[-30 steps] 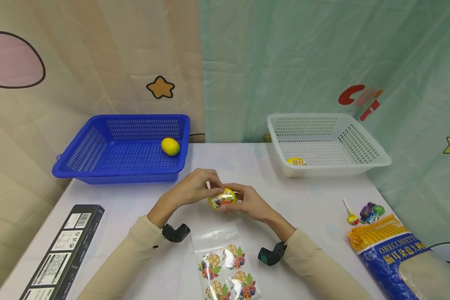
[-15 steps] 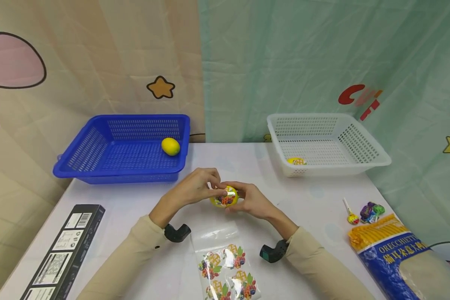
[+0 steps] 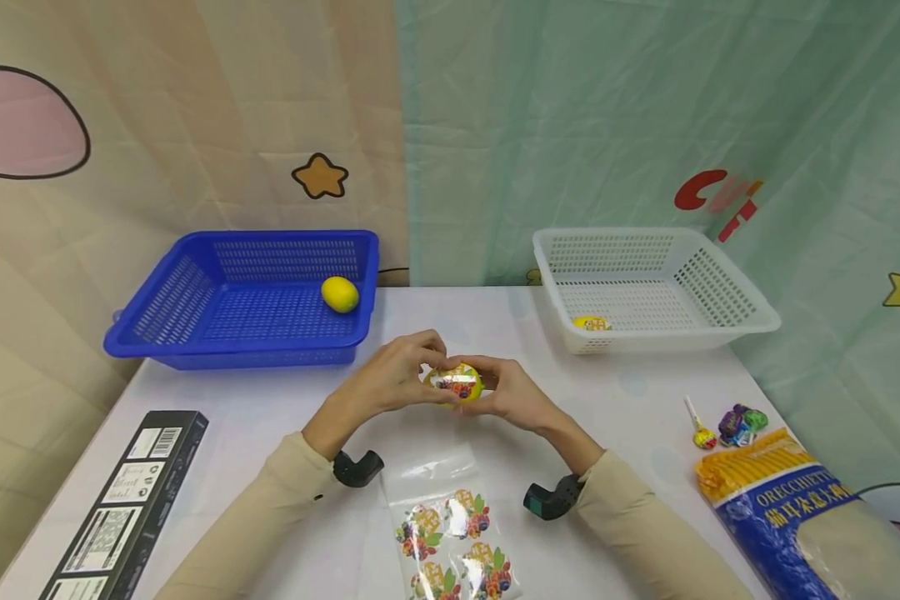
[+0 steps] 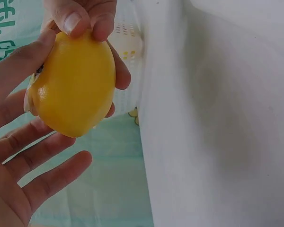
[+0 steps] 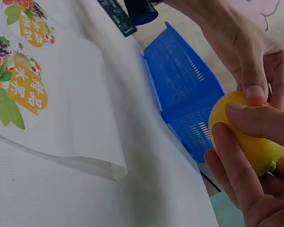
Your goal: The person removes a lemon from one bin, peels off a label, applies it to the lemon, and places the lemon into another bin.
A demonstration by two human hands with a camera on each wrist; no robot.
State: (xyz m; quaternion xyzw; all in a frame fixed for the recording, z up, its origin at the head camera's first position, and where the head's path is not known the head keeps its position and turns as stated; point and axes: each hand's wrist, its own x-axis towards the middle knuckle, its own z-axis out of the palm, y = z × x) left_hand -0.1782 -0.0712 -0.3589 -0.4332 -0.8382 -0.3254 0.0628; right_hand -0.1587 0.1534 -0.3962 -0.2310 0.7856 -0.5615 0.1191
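Held above the middle of a white table (image 3: 270, 400): a yellow lemon (image 3: 456, 383) with a fruit sticker facing up, clasped between both hands. Left hand (image 3: 390, 379) at 9 o'clock of the lemon, thumb and forefinger curled onto its top, the other fingers looser beneath — seen spread in the left wrist view. Right hand (image 3: 506, 392) at 3 o'clock, fingers wrapped round the lemon's side, thumb pressed on top.

On the table at 6 o'clock of the hands, a clear sticker sheet (image 3: 450, 533) with fruit stickers, its near corner curling up in the right wrist view. At 10 o'clock, a blue basket (image 3: 195, 292) at the table's back edge, a second lemon (image 3: 341, 294) inside near its right wall. At 2 o'clock, a white basket (image 3: 720, 283), also at the back edge, with a stickered lemon (image 3: 592, 322) in its front left corner. At 4 o'clock, lollipops (image 3: 727, 425) just beyond a blue pasta bag (image 3: 787, 517) by the right edge. At 8 o'clock, a black box (image 3: 127, 508) with white labels lying along the left edge.

Behind the table — hung cloth as a backdrop: beige curtain (image 3: 195, 125) with a star and pink cartoon shapes on the left, mint green curtain (image 3: 607, 108) with red marks and a yellow star on the right, meeting roughly at 12 o'clock.
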